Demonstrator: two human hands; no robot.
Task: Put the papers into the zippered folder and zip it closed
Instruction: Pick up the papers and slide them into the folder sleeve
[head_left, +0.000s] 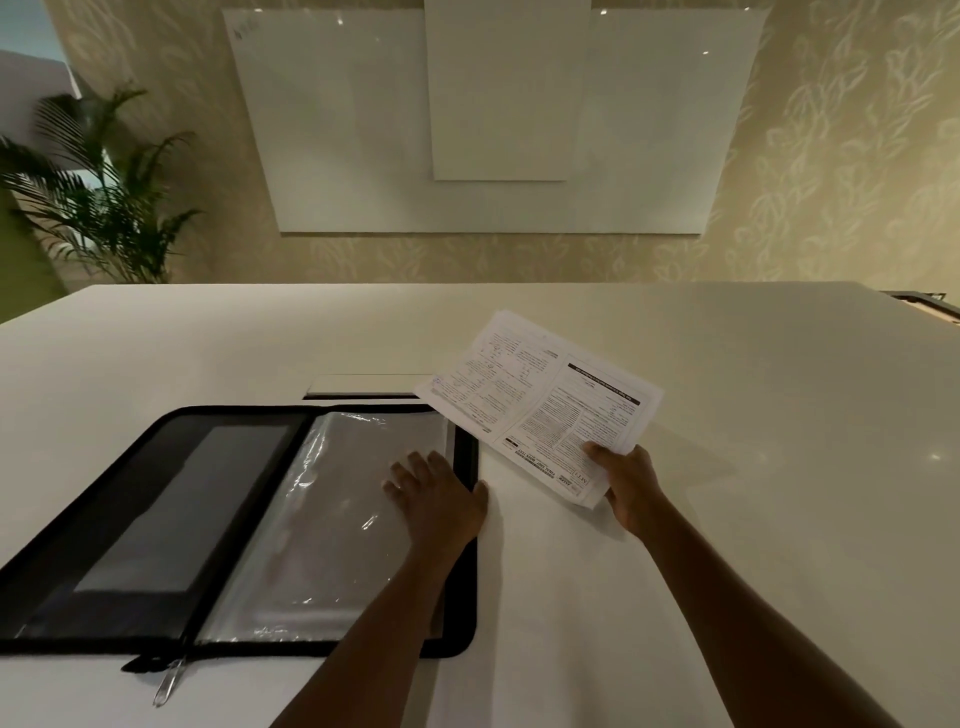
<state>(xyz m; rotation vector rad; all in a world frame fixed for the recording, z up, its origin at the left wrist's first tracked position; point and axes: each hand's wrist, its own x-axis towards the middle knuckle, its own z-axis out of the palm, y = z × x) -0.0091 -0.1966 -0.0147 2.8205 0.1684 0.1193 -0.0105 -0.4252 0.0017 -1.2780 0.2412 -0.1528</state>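
Observation:
A black zippered folder (130, 499) lies unzipped and spread flat on the white table, left of centre. Its right half holds clear plastic sleeves (322, 519); the left half has a dark mesh pocket. A metal zipper pull (169, 680) hangs off the near edge. My left hand (436, 499) rests flat on the right edge of the sleeves, fingers spread. My right hand (631, 488) pinches the near corner of a sheaf of printed papers (535, 400), held above the table just right of the folder, its far corner overlapping the folder's top right edge.
The white table (753, 415) reaches to the far wall, with a slim cable hatch (363, 385) behind the folder. White boards (493, 130) hang on the patterned wall. A potted palm (98, 192) stands at the left.

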